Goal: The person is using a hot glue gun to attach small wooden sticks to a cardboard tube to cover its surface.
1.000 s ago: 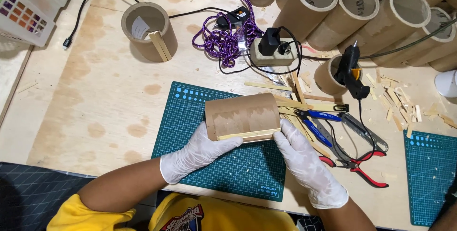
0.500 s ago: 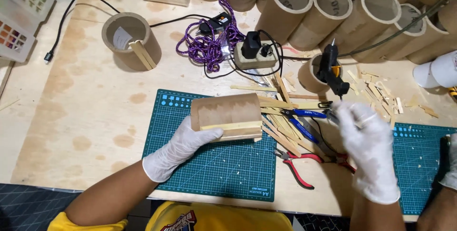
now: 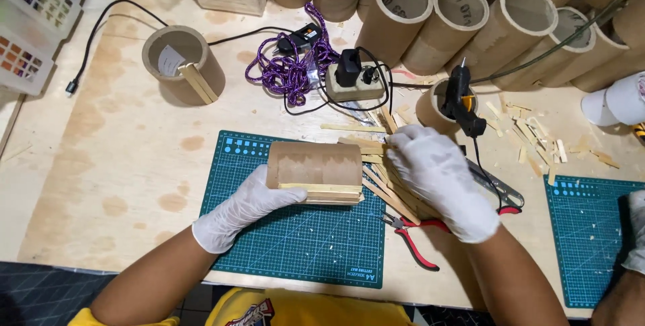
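Observation:
A short brown cardboard tube (image 3: 314, 163) lies on its side on a green cutting mat (image 3: 302, 245). Flat wooden sticks (image 3: 322, 193) are fixed along its near side. My left hand (image 3: 243, 210), in a white glove, holds the tube's left end from below. My right hand (image 3: 440, 181), also gloved, rests on a loose pile of wooden sticks (image 3: 373, 148) just right of the tube. Its fingertips curl down onto the sticks, and I cannot see whether they grip one.
Red-handled pliers (image 3: 416, 235) lie under my right wrist. A black glue gun (image 3: 462, 101) stands in a small tube behind, near a power strip (image 3: 353, 80) and purple cord (image 3: 289, 70). Long tubes (image 3: 470, 17) line the back. Another person's gloved hand (image 3: 635, 232) is beside a second mat (image 3: 591, 232).
My right hand let go of the tube's right end, swung out to the right, and has come back down onto the stick pile. The left hand keeps the tube.

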